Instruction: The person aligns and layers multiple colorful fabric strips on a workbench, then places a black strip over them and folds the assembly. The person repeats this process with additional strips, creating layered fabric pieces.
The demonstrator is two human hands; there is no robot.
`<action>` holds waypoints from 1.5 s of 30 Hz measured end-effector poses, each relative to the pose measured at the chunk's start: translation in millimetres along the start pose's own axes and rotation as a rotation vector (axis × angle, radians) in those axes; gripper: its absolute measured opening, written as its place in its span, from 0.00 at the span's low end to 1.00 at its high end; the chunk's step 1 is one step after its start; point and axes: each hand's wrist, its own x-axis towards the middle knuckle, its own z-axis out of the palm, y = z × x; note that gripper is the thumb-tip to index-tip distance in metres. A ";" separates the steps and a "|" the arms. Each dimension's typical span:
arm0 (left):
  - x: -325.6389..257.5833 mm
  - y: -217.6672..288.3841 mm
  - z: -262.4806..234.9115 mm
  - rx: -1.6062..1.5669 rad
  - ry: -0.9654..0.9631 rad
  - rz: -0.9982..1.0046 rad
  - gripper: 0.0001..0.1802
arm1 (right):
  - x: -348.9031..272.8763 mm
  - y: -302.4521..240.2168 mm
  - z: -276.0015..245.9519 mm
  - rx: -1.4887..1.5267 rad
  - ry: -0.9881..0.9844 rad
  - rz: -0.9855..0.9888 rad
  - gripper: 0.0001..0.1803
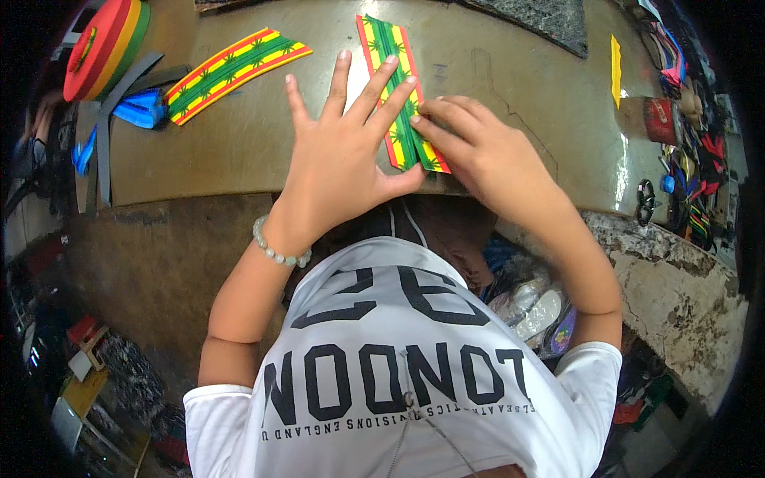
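Note:
A strip of red, yellow and green striped material (390, 49) with leaf prints lies on the worn brown worktop (239, 143) in front of me. My left hand (343, 151) lies flat on it with fingers spread, pressing it and a white piece beneath onto the surface. My right hand (470, 147) rests on the strip's near right edge, fingertips curled onto it. A second strip of the same striped material (235, 70) lies apart at the left.
A roll of red, yellow and green bands (107, 44) stands at the far left, with blue pieces (143, 107) and grey strips (119, 95) near it. A yellow slip (615, 68), a red tin (660, 119) and tools sit at right. Dark mat (542, 20) at back.

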 end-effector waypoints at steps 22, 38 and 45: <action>-2.4 4.7 -0.6 0.057 -0.070 -0.046 0.53 | -8.1 3.4 9.0 -0.222 0.087 -0.218 0.22; -9.2 6.2 -4.9 -0.092 -0.027 0.001 0.44 | -16.7 -5.0 14.9 0.105 0.184 -0.043 0.24; -6.0 17.5 2.4 -0.044 0.055 -0.045 0.42 | -6.5 1.4 3.4 0.142 0.140 -0.062 0.18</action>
